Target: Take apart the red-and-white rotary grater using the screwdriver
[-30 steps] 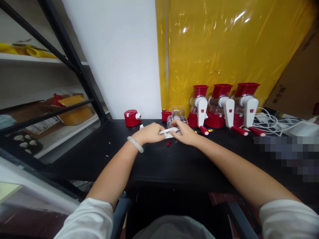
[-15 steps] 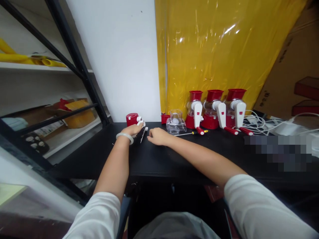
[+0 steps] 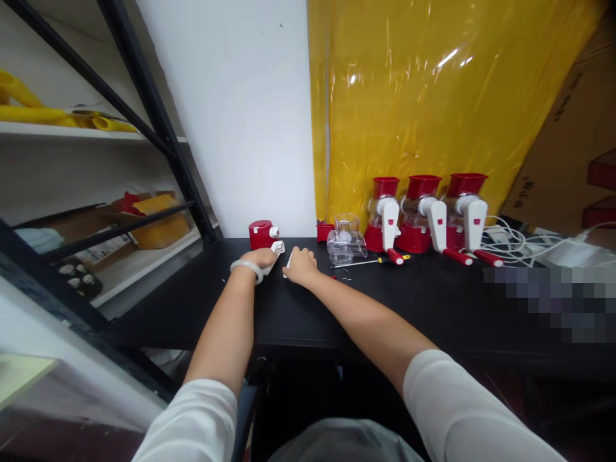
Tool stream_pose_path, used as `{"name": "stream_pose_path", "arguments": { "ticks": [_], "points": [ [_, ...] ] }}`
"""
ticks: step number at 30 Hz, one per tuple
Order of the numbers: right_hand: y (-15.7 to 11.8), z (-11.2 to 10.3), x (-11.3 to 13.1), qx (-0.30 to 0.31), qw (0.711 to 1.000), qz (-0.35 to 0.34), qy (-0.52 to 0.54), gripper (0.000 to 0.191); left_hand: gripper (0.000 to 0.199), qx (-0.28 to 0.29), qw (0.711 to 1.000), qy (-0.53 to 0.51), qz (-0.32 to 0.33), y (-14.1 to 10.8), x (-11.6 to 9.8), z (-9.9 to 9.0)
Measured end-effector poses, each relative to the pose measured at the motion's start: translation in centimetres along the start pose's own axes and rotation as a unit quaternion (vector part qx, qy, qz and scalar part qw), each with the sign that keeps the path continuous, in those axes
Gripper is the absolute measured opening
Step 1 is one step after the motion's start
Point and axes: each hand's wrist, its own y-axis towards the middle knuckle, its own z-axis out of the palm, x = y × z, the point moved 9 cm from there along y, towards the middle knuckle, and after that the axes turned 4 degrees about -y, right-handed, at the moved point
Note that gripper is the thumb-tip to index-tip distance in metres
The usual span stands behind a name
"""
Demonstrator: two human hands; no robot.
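- Clock bearings: taken from the right hand (image 3: 302, 264), with twelve straight ahead.
- Left hand (image 3: 260, 258): at nine o'clock, with a pale bangle (image 3: 253, 265) round the wrist; it gripped a slim white piece (image 3: 278, 248), whose hollow side partly showed.
- Right hand: fingers curled, knuckles upward, apparently clasping a white strip (image 3: 289, 259) (only the edge showed; the hand covered the rest).
- Both white parts: side by side and apart, low over the black table (image 3: 308, 314); whether either touched it could not be told.
- Red base (image 3: 261, 235), one, with white fitting: at ten o'clock, just beyond the left hand.
- Small red part (image 3: 324, 231), one: at one o'clock.
- Clear plastic body (image 3: 346, 244), one: at two o'clock.
- Screwdriver (image 3: 382, 260), yellow-handled: at three o'clock, lying flat, untouched by either hand.
- Loose bits (image 3: 333, 277): between three and four, one red, others too small to identify.
- Grinders, three, upright in a row, white crank arms to the front, the nearest (image 3: 384, 221): between two and three.
- Step in hand, as judged: handling the two white parts, one to each hand.
- Next move, as judged: called for a steady left grip and a light turn of the right wrist, exposing the strip's covered side.
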Motion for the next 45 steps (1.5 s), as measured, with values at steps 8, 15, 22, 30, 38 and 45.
{"name": "stream_pose_path", "arguments": {
  "ticks": [8, 15, 22, 30, 38, 45],
  "points": [
    [-0.2, 0.2, -0.9, 0.063, 0.997, 0.041, 0.01, 0.059, 0.018, -0.017, 0.997, 0.077, 0.002, -1.2, -1.2, -1.0],
    [0.0, 0.1, 0.3, 0.03, 0.998, -0.025, 0.051, 0.051, 0.012, -0.01, 0.995, 0.099, 0.015, -1.6, -1.8, -0.8],
    [-0.3, 0.8, 0.5, 0.053, 0.997, -0.022, 0.059, 0.051, 0.024, 0.024, 0.997, 0.074, 0.022, -1.3, -1.6, 0.2],
    [-0.7, 0.9, 1.7, 0.08, 0.994, -0.068, 0.03, 0.031, 0.053, 0.022, 0.999, 0.044, 0.01, -1.1, -1.6, 0.1],
    [-1.1, 1.1, 2.3, 0.093, 0.992, -0.07, 0.042, 0.036, 0.036, 0.015, 0.999, 0.049, 0.019, -1.5, -1.6, -0.1],
    [-1.3, 1.4, 2.5, 0.088, 0.992, -0.086, 0.018, 0.042, 0.029, 0.01, 0.999, 0.049, 0.016, -1.3, -1.4, -0.2]
  ]
}}
